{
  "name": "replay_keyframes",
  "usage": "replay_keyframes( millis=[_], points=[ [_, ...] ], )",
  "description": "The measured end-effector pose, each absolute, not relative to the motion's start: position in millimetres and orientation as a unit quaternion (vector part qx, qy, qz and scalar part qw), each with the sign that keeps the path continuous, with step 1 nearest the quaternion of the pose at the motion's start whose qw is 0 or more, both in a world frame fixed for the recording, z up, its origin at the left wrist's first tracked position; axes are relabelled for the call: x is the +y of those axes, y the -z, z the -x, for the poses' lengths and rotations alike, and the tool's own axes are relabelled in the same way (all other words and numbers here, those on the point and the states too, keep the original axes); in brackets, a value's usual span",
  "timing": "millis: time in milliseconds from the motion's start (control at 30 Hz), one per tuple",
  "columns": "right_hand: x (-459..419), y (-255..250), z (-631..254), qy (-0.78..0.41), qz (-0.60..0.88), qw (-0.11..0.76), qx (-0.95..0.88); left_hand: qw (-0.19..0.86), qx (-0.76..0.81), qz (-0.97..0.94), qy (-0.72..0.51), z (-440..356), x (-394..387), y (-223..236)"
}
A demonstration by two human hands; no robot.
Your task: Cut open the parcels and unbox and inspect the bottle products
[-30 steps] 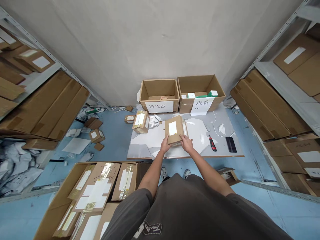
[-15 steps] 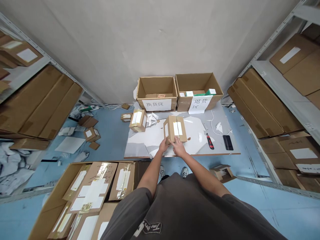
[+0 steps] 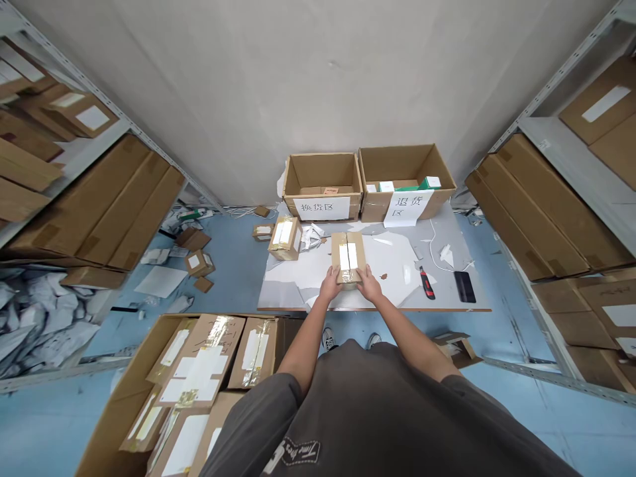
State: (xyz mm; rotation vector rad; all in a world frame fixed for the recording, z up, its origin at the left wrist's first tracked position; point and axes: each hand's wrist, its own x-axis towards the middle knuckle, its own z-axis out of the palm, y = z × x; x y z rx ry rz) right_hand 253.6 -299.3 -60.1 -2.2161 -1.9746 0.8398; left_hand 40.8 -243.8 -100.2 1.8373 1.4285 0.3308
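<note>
A small taped cardboard parcel with a white label lies on the low grey table, taped seam facing up. My left hand grips its near left corner and my right hand grips its near right corner, fingers curled on the box. A red and black utility knife lies on the table to the right of my right hand, with a black phone further right.
Two open labelled cartons stand at the table's back. Another taped parcel sits at the left. A big carton of parcels is on the floor at my left. Shelves of boxes flank both sides.
The parcel has been turned over between my hands, from label side up to taped seam up, and set flat on the table. Both hands stayed on its near end.
</note>
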Motion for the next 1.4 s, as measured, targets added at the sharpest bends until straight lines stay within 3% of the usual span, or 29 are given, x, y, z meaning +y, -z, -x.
replay_keyframes(
  millis=[333, 600, 900, 1267, 1400],
  points=[
    [-299, 71, -255, -0.309, 0.702, 0.102, -0.634, 0.39, 0.553, -0.722, -0.147, -39, -244, 107],
    [-298, 52, -256, -0.212, 0.704, 0.159, -0.659, 0.439, 0.52, -0.69, -0.247, -44, -242, 111],
    [-307, 34, -248, -0.155, 0.69, 0.124, -0.696, 0.535, 0.524, -0.617, -0.241, -70, -256, 133],
    [-311, 70, -222, -0.298, 0.587, 0.092, -0.747, 0.504, 0.566, -0.614, -0.22, -47, -261, 141],
    [-313, 74, -242, -0.252, 0.631, 0.141, -0.72, 0.435, 0.561, -0.675, -0.201, -36, -257, 128]
  ],
)
